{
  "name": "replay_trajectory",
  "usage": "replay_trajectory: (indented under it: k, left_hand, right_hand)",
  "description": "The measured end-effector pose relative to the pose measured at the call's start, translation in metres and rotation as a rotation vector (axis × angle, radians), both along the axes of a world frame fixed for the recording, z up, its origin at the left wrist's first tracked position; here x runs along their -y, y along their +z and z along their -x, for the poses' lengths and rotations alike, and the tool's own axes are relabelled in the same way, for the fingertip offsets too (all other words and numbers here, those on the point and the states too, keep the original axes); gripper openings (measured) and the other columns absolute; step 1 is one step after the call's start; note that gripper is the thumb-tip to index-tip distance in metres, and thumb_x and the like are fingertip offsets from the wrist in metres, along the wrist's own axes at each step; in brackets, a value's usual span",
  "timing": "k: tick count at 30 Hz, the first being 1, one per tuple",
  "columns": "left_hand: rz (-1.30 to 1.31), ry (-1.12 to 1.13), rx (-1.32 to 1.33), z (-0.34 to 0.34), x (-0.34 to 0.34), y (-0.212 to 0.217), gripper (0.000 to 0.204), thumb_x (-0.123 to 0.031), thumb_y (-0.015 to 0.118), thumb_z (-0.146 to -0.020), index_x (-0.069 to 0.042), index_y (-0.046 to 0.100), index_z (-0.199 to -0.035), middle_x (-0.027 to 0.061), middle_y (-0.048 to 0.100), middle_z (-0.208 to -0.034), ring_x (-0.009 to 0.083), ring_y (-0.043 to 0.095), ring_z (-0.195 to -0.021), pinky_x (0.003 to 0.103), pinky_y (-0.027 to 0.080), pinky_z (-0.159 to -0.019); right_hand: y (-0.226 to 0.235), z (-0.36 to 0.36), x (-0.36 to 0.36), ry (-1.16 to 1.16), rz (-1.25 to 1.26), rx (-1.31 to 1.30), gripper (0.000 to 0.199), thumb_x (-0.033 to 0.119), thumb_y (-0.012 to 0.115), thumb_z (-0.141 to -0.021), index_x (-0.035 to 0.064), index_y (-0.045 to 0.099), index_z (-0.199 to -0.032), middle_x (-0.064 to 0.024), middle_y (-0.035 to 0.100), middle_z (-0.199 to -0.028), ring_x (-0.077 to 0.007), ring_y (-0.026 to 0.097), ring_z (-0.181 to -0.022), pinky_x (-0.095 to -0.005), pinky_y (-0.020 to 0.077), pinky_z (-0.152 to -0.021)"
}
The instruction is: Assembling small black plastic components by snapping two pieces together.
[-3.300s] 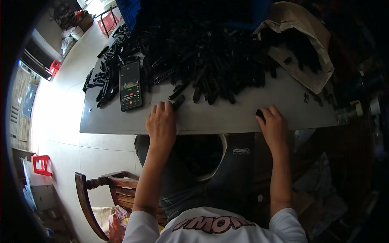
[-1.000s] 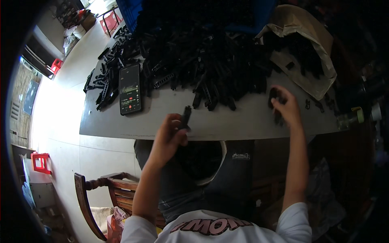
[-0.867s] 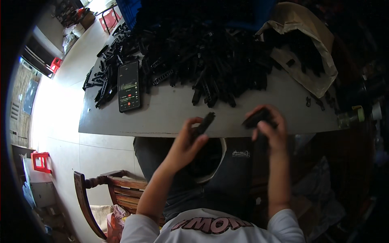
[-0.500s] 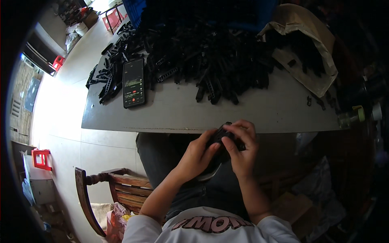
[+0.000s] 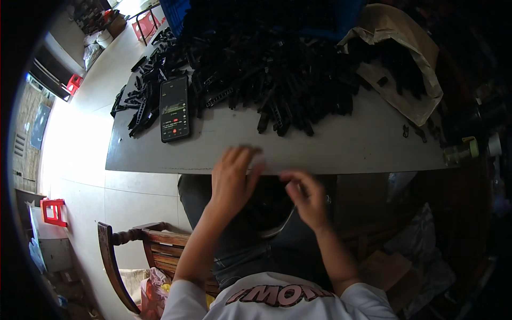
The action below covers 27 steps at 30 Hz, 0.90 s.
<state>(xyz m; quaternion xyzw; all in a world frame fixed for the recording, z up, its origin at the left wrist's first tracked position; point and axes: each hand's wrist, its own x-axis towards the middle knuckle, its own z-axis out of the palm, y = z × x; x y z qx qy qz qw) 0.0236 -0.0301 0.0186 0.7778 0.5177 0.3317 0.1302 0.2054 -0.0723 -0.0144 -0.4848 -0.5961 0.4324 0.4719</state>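
Note:
My left hand [image 5: 230, 176] is over the table's front edge, its fingers stretched forward and the thumb apart. Motion smears its fingertips; I see nothing held in it. Over my lap is my right hand [image 5: 309, 198], also blurred, with index finger and thumb spread and no thing visible between them. Beneath and between the hands, a dark container with a pale curved rim [image 5: 277, 230] rests on my lap; its contents are too dark to make out. Beyond my left hand lies a large heap of narrow black plastic parts [image 5: 277, 80], some with ladder-like slots.
A lit phone [image 5: 175, 109] lies on the grey table [image 5: 224, 154], left of centre. Behind the heap stands a blue crate [image 5: 176, 16]. An open tan sack [image 5: 421, 48] with black parts is at the right, near a clear bottle [image 5: 458, 153]. A wooden chair [image 5: 165, 242] is at my left.
My hands were together at the table edge around a dark part; now they are apart. The left has moved left and forward, the right slightly down. The part is no longer visible in them.

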Motion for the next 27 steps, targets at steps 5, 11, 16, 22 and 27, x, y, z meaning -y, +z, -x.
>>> replay_trajectory:
  k: [5,11,16,22,27]
  left_hand:
    - [0.006,0.262,-0.073,-0.027,-0.068,-0.008,0.025,-0.017,0.062,-0.078,-0.008,0.053,-0.100,0.0109,0.055,-0.095,0.0300,0.053,-0.095,0.040,0.046,-0.071]
    - [0.029,0.263,-0.221,-0.014,-0.071,-0.016,0.024,-0.019,0.063,-0.077,-0.008,0.050,-0.094,0.0088,0.054,-0.094,0.0296,0.054,-0.093,0.040,0.046,-0.069]
    - [0.078,0.271,-0.227,0.011,-0.047,-0.016,0.025,-0.016,0.065,-0.075,-0.009,0.051,-0.094,0.0080,0.054,-0.095,0.0293,0.054,-0.092,0.040,0.045,-0.069]
    - [-0.119,0.246,-0.238,0.010,-0.042,-0.006,0.028,-0.010,0.067,-0.070,-0.008,0.052,-0.093,0.0089,0.053,-0.096,0.0267,0.053,-0.088,0.036,0.045,-0.068]
    - [-0.172,0.192,-0.382,0.007,-0.043,-0.013,0.030,-0.008,0.067,-0.069,-0.007,0.054,-0.096,0.0086,0.053,-0.093,0.0263,0.053,-0.086,0.034,0.044,-0.071]
  right_hand:
    - [0.013,-0.053,-0.064,-0.419,-0.320,0.285,0.017,0.011,0.054,-0.088,0.0041,0.060,-0.102,-0.0094,0.059,-0.104,-0.0191,0.058,-0.085,-0.0283,0.0467,-0.069]
    - [-0.013,-0.107,-0.127,-0.615,-0.520,0.862,0.019,0.005,0.052,-0.086,0.0030,0.059,-0.104,-0.0091,0.057,-0.110,-0.0240,0.057,-0.098,-0.0313,0.0482,-0.075]
    - [-0.004,-0.108,-0.125,-0.606,-0.293,0.993,0.012,0.009,0.057,-0.084,0.0037,0.057,-0.095,-0.0100,0.059,-0.099,-0.0268,0.060,-0.089,-0.0362,0.0486,-0.068]
    - [0.009,-0.121,-0.115,-0.622,-0.192,1.038,0.024,0.011,0.064,-0.079,0.0046,0.056,-0.101,-0.0092,0.058,-0.092,-0.0239,0.060,-0.078,-0.0334,0.0484,-0.067]
    - [0.011,-0.117,-0.084,-0.535,-0.084,0.421,0.041,0.008,0.063,-0.078,0.0061,0.051,-0.117,-0.0043,0.056,-0.096,-0.0155,0.056,-0.076,-0.0278,0.0470,-0.063]
